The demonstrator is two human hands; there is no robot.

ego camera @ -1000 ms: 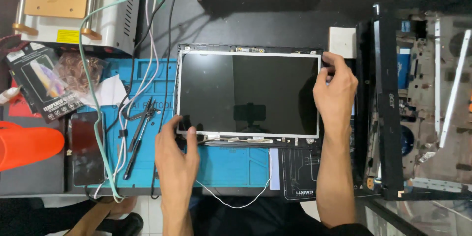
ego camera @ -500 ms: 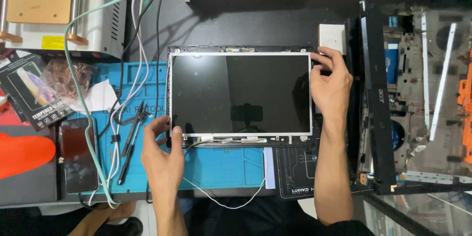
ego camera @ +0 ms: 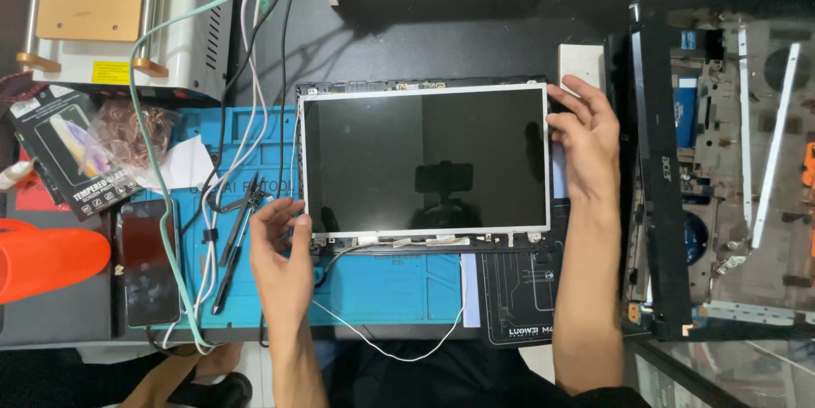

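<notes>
Panel: flat black laptop display panel with a silver metal frame (ego camera: 424, 157) lies face up at the frame's centre, on its black back cover, partly over the blue silicone work mat (ego camera: 382, 281).
Progress: bezel looks already off, panel edges bare; thin white cable (ego camera: 399, 348) below hangs loose; panel not yet lifted out, I judge.
Left hand (ego camera: 280, 264): at lower-left corner, fingers spread, touching the frame.
Right hand (ego camera: 586, 140): on right edge, fingers loosely curled, grip not pinching.
Bench right: stripped black laptop base (ego camera: 722, 162).
</notes>
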